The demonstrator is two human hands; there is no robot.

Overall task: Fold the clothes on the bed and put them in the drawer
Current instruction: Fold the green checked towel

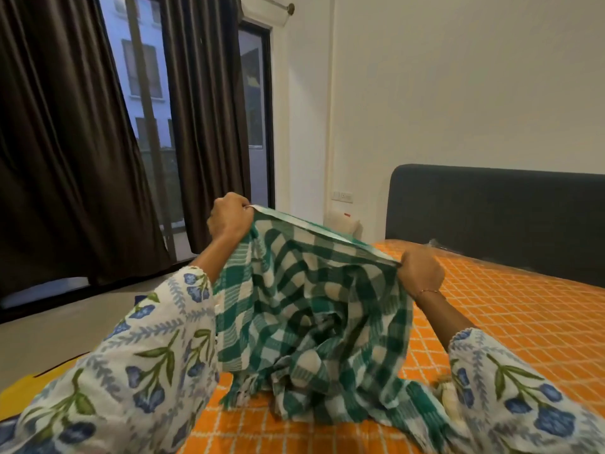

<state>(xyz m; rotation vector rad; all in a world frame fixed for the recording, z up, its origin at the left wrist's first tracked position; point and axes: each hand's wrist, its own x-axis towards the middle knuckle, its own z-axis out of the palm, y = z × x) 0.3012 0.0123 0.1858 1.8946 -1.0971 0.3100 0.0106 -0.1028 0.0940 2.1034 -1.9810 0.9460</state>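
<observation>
Brown curtains (65,142) — window (144,77), wall socket (342,196)

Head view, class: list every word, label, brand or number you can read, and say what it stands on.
There is no readable text.
The wall switch plate shows only tiny marks, too small to read.
The green checked cloth and orange bedsheet carry patterns only.

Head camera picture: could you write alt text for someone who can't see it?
Two hands, left hand and right hand, hold up a green checked cloth by its top edge over an orange-sheeted bed. Dark curtains frame a window behind.
</observation>
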